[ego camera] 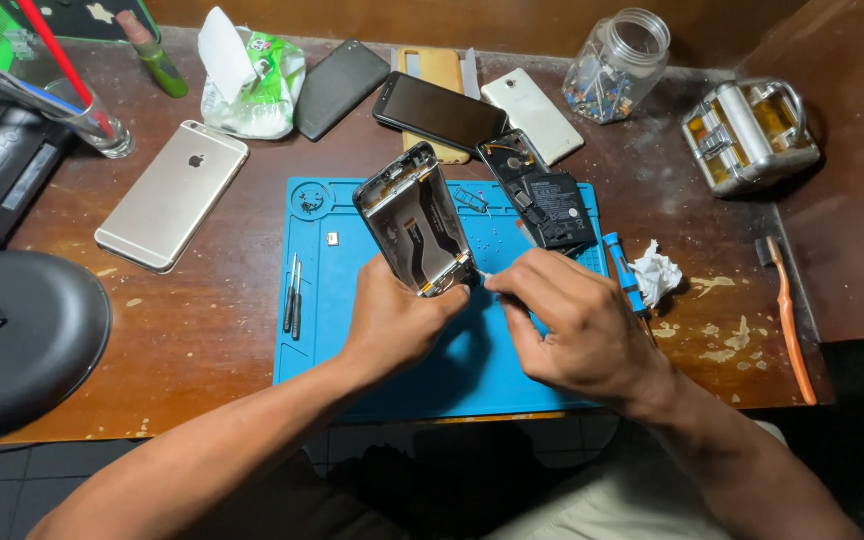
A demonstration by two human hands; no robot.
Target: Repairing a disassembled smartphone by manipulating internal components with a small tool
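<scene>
Left hand: the left hand (392, 325) comes up from 7 o'clock with the forearm bare, fingers clamped around the lower end of the opened grey phone frame (416, 220), thumb lying along its right edge.
Right hand: the right hand (577, 320) enters from 5 o'clock, wrist bent inward, fingertips pinched together on a small pale tool tip (483, 275) that touches the frame's bottom corner.
Phone frame: held tilted above the blue rectangular silicone work mat (332, 330), top end pointing toward 11 o'clock, inner plate and an orange flex strip showing.
Mat contents: two thin dark screwdrivers (293, 295) lie side by side at 9 o'clock of the hands; a black phone back with battery (542, 195) sits at 1 o'clock, partly on the mat.
Glass jar: a clear faceted glass jar (617, 65), open at the top, stands at 1 o'clock on the brown wooden table (202, 330); small coloured bits lie in its bottom, too small to tell apart.
Drinking glass: a clear glass tumbler (102, 125) at 10 o'clock holds a red stick and other thin tools.
Metal case: a shiny hinged metal case (749, 135) lies open at 2 o'clock, its contents unclear.
</scene>
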